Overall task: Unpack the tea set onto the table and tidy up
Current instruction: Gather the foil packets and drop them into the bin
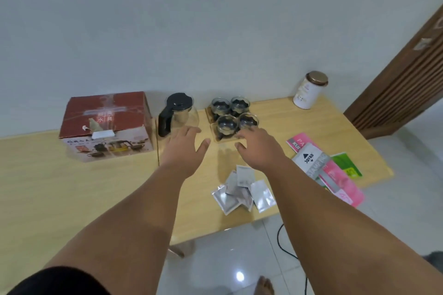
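Four glass cups (233,116): sitting clustered toward the worktop's (72,189) far edge, directly ahead of both hands. Right hand (260,148) reaching nearer, fingertips at the nearest cup; left hand (184,148) hovering beside the teapot (178,114). Both spread, grasping nothing.

My arms are bare to both hands (184,148); a black sleeve (55,280) shows at seven o'clock, one bare foot (265,285) below.
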